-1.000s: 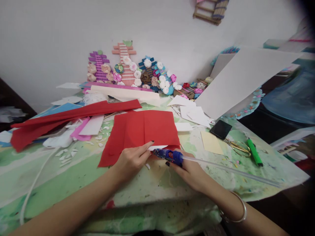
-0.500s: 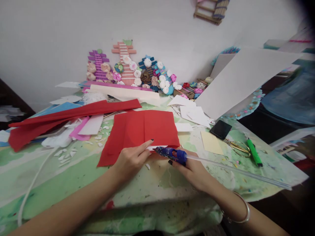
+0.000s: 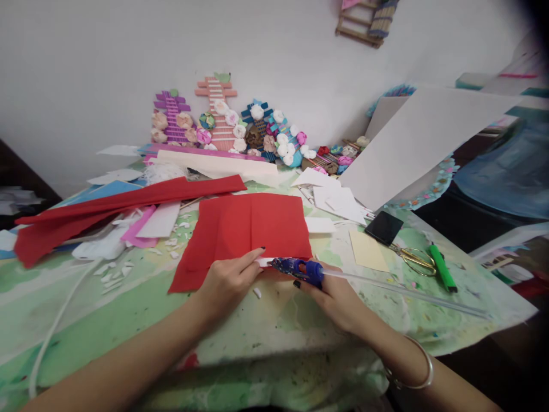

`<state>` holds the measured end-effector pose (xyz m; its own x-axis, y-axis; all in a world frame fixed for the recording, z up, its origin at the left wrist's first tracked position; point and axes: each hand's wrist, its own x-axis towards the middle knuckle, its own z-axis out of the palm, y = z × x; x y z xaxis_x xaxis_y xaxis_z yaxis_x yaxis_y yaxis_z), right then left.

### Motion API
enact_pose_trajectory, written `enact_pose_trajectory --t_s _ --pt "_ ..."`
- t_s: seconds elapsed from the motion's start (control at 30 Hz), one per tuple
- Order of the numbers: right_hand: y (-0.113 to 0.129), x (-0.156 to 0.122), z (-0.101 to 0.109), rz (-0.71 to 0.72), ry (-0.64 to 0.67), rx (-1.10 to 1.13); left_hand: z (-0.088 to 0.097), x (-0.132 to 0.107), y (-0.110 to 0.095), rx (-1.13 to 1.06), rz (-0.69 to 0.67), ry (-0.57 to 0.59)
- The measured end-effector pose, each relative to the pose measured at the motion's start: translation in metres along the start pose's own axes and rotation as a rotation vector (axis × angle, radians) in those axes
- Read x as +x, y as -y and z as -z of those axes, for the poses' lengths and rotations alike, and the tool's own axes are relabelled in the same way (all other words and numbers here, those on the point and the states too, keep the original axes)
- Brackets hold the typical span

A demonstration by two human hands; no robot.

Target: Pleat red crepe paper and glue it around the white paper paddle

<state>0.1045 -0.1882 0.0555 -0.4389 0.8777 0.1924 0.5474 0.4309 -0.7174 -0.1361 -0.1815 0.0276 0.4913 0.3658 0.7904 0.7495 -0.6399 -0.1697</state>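
My left hand (image 3: 229, 279) rests on the near edge of a red paper sheet (image 3: 244, 229), index finger stretched along it, pressing it to the table. My right hand (image 3: 332, 294) is closed round a blue glue gun (image 3: 298, 268) with a long clear glue stick (image 3: 398, 290) trailing to the right. The gun's nozzle points left at a small white strip (image 3: 266, 261) at the red sheet's near edge, close to my left fingertip.
Long red paper strips (image 3: 107, 206) lie at left with pink and white scraps. A black phone (image 3: 384, 227), yellow card (image 3: 366, 252), scissors (image 3: 414, 257) and green marker (image 3: 443, 268) sit at right. Paper-flower crafts (image 3: 240, 129) line the wall; a large white sheet (image 3: 424, 137) leans behind.
The glue gun shifted slightly right and back along the red sheet's near edge. My left hand stayed pressing the paper.
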Motion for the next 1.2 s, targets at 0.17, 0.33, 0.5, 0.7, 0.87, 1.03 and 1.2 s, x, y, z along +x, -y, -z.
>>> enact_pose_trajectory --t_s 0.17,0.33,0.5,0.7,0.87,1.03,1.2 --pt "-0.006 -0.005 0.005 -0.036 -0.018 -0.026 0.0 0.0 -0.001 0.0 0.0 -0.01" --pt "-0.002 -0.002 0.003 -0.031 -0.021 -0.005 0.0 0.0 -0.001 -0.011 0.034 0.01" --pt "0.007 0.007 -0.002 -0.009 0.014 -0.007 0.001 0.004 0.001 -0.033 0.041 -0.009" --pt "0.012 0.02 -0.007 0.049 0.028 0.069 0.007 0.011 0.002 -0.003 0.05 -0.019" --pt "0.013 0.026 -0.011 0.058 0.039 0.124 0.006 0.01 0.003 -0.005 0.081 -0.036" --pt "0.012 0.024 -0.009 0.037 0.033 0.126 0.006 0.01 0.003 -0.002 0.096 -0.036" --pt "0.005 0.018 -0.003 -0.042 0.029 0.078 0.007 0.01 0.002 0.004 0.093 -0.023"
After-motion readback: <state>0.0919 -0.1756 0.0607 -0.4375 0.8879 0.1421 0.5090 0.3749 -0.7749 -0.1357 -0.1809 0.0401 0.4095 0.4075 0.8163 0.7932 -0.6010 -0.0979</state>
